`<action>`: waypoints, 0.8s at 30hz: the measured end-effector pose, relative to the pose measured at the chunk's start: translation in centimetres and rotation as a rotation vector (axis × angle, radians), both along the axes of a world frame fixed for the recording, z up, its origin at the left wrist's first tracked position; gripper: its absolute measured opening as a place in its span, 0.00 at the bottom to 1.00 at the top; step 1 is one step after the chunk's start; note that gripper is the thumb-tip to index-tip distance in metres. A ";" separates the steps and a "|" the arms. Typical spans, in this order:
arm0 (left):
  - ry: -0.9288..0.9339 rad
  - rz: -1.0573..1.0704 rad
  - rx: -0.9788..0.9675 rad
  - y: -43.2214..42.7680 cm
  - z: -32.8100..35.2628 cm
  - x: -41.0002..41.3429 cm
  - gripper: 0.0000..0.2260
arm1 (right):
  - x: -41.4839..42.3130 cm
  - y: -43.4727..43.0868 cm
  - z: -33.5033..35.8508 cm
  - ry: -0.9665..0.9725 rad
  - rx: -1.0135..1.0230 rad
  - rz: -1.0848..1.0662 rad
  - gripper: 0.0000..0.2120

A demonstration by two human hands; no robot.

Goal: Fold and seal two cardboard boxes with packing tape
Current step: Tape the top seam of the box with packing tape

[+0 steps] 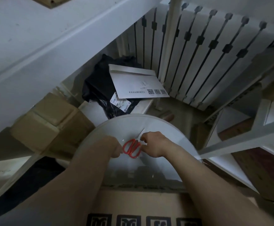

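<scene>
Red-handled scissors point(131, 148) lie on a round glass table point(173, 141), blades pointing away from me. My left hand point(112, 146) is curled at the left handle loop; whether it grips the loop is hidden. My right hand point(154, 145) pinches the scissors near the pivot. A cardboard box point(137, 204) with black printed characters sits close below me at the table's near edge. A sealed brown cardboard box point(46, 123) stands on the floor to the left. No tape roll is visible.
Behind the table lie a black bag point(98, 85) and a white mailer envelope point(137, 83). A white radiator point(206, 51) fills the back right. White shelving point(255, 128) and brown cardboard point(266, 173) crowd the right side. A white wall ledge runs along the left.
</scene>
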State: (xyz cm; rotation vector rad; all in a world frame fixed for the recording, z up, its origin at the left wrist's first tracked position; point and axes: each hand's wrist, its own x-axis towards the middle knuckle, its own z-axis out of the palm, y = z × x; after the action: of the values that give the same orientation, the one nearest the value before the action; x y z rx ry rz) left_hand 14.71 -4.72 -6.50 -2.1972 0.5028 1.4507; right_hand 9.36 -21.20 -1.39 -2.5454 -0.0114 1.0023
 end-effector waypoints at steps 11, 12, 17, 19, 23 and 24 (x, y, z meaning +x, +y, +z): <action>-0.132 0.367 -0.475 0.2 5.1 2.0 0.13 | 0.0 -0.6 1.5 -0.087 0.086 -0.189 0.19; -0.162 0.423 -0.587 0.3 6.1 2.1 0.15 | 0.0 -0.7 2.3 -0.121 0.106 -0.233 0.20; -0.170 0.932 -1.100 -1.2 12.5 -0.4 0.15 | -1.5 -2.5 6.8 -0.248 0.262 -0.568 0.26; -0.084 1.176 -1.259 -1.7 14.9 -2.2 0.16 | -2.7 -3.1 8.6 -0.272 0.443 -0.659 0.31; 0.109 1.448 -1.446 -2.5 18.6 -6.0 0.15 | -5.1 -3.8 12.4 -0.153 0.825 -0.724 0.26; 0.150 1.486 -1.474 -2.5 19.4 -6.9 0.15 | -5.8 -3.9 13.5 -0.143 0.891 -0.716 0.21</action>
State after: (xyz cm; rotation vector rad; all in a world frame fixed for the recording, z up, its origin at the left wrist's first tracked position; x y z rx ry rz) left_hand 7.79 -7.25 12.87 -4.1052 -0.4252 2.2727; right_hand 3.53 -25.06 12.07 -1.5868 0.3153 0.3808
